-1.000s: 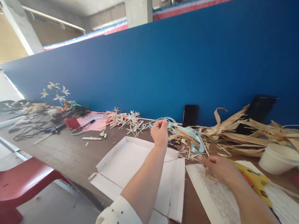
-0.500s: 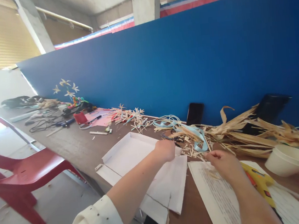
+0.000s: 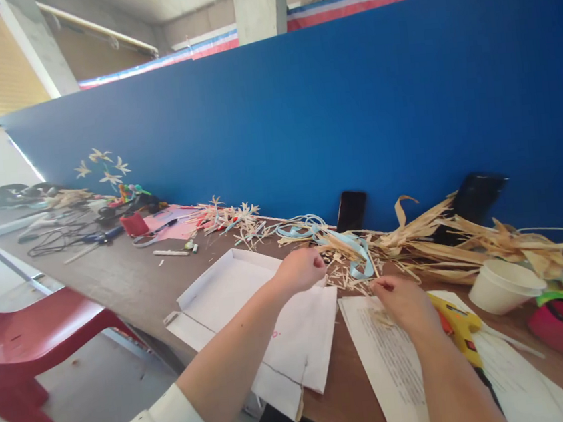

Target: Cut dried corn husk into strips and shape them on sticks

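Over the right edge of an open white cardboard box [image 3: 228, 280], my left hand [image 3: 301, 268] is closed, its fingertips beside the pile of scraps. What it holds, if anything, is hidden. My right hand [image 3: 402, 302] pinches a thin pale strip [image 3: 375, 268] that stands up from its fingertips. That hand is above a printed sheet [image 3: 385, 361], on which a small bundle of pale fibres [image 3: 380, 318] lies. Between and beyond the hands are cut husk scraps [image 3: 343, 277] and a light blue ribbon [image 3: 362, 266].
Dry corn husks [image 3: 446, 247] and a white paper cup [image 3: 503, 288] are at the right, near a yellow glue gun [image 3: 458, 330]. Against the blue panel [image 3: 254, 140] leans a phone [image 3: 352, 210]. Husk flowers [image 3: 242, 218] lie behind the box. A red chair [image 3: 47, 329] stands left.
My left hand has lifted slightly away from the box edge toward the scraps. My right hand still pinches at about the same spot over the table. The view has shifted a little to the right.
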A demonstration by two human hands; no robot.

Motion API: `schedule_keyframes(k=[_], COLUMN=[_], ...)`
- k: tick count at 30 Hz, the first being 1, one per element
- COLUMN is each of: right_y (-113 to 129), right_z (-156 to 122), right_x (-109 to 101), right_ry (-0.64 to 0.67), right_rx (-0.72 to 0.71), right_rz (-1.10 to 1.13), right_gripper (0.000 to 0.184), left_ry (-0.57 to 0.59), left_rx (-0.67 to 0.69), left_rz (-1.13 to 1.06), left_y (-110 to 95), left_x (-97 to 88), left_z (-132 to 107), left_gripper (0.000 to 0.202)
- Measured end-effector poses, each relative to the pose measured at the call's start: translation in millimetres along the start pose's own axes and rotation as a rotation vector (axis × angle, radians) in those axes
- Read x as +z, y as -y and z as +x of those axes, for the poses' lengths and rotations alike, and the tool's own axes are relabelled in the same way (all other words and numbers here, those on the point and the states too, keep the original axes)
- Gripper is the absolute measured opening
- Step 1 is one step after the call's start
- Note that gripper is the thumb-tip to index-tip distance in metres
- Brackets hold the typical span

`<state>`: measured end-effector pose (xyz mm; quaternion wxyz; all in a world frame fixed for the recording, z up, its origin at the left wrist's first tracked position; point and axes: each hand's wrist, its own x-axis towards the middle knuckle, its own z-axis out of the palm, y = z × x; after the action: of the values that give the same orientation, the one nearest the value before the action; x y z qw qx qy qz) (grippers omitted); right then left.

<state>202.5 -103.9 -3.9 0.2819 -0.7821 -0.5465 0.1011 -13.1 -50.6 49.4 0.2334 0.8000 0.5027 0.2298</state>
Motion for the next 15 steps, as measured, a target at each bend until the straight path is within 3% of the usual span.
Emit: schedule_keyframes(k=[3,8,11,15], right_y=[4,8,7,7], right_z=[-3,-7,-6,-4], right_x=[1,3,8,13], right_ry=[0.050,0.085,0.086,0.088], right_rx=[0.000,0.039,0.037,0.011], right_rz=[-0.036,-0.117,-0.139,-0.136], right_gripper=[0.020,0.020,0.022,0.019], left_ry=[-0.100,-0.190,-0.240,-0.262], left_rx=[0.015,-0.109,-0.074,-0.046], left_rz=[-0.429,-1.014,-1.059,-1.010], left_y=[-10,-30,-30,-18], left_x=[14.2,56.8,77.6,92.1], left_z=[15,45,49,46], left_gripper=[0.007,0.017,0.023,0.022])
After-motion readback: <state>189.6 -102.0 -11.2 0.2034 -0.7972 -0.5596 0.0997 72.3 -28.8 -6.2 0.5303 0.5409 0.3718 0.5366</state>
